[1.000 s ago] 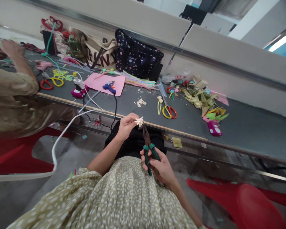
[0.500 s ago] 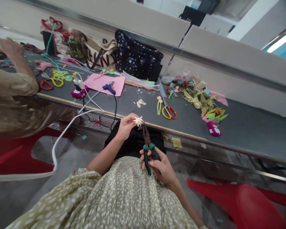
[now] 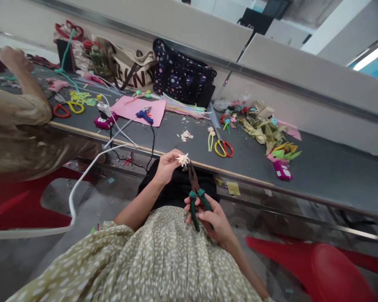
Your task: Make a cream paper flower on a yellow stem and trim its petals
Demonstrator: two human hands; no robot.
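Between the fingertips of my left hand [image 3: 166,168] is a small cream-white craft flower [image 3: 183,160] with many short petals. My right hand [image 3: 214,217] grips the green handles of long-nose pliers [image 3: 193,184], whose handles are spread apart. The plier tips are at the right side of the flower; whether they pinch a petal I cannot tell. Both hands are over my lap, just in front of the table edge. On the table beyond lie loose cream pieces [image 3: 186,135], a similar flower on yellow stems [image 3: 211,138] and red-and-yellow-handled scissors [image 3: 223,149].
A blue glue gun [image 3: 144,115] rests on a pink sheet [image 3: 122,107], its black cord hanging over the edge. A white cable [image 3: 91,165] loops at left. Bags [image 3: 181,73] line the back. A co-worker's arm [image 3: 22,69] is at far left. A red chair [image 3: 337,268] stands right.
My hands, the flower and the pliers stay almost in place. At far left, the co-worker's hand has shifted slightly.
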